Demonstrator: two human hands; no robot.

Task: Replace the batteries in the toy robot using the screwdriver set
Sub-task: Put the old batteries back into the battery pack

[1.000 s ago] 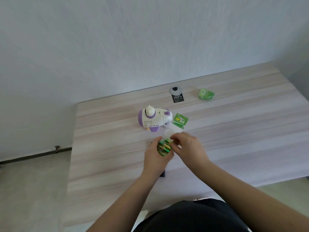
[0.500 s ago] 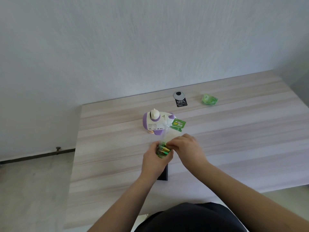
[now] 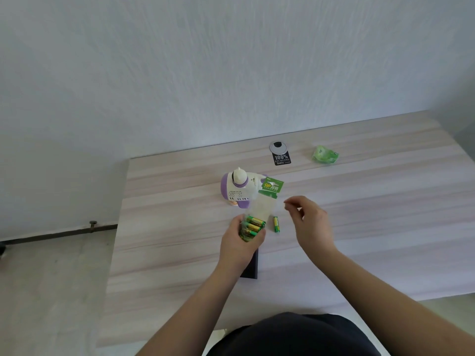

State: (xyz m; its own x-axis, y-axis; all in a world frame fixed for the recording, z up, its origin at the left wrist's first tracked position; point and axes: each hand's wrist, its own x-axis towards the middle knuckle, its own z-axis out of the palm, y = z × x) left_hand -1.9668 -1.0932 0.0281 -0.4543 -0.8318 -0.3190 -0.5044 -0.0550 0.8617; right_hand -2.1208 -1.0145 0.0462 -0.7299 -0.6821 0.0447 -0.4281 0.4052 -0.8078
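Since half a second ago the right hand (image 3: 309,222) has let go of the pack and lifted off to the right of centre, and one loose battery (image 3: 276,224) now lies on the table (image 3: 359,214) just beside the pack.

Going from big to small: the toy robot (image 3: 237,190), white and purple, lies just above the middle of the frame, a hard plastic shell that looks light and stiff enough to take by the body, though its smooth curves may slip. Below it, mostly hidden by the left forearm, is a dark flat case (image 3: 250,268) (the screwdriver set, I would guess). The left hand (image 3: 240,244) grips the lower end of the battery pack (image 3: 259,217), fingers curled round the cells; its thin clear film and green card top look floppy, so holding at the batteries themselves seems wisest. The right hand's fingers are loosely bent and apart, holding nothing I can see. The loose battery is small, round and likely to roll, best pinched across its middle.
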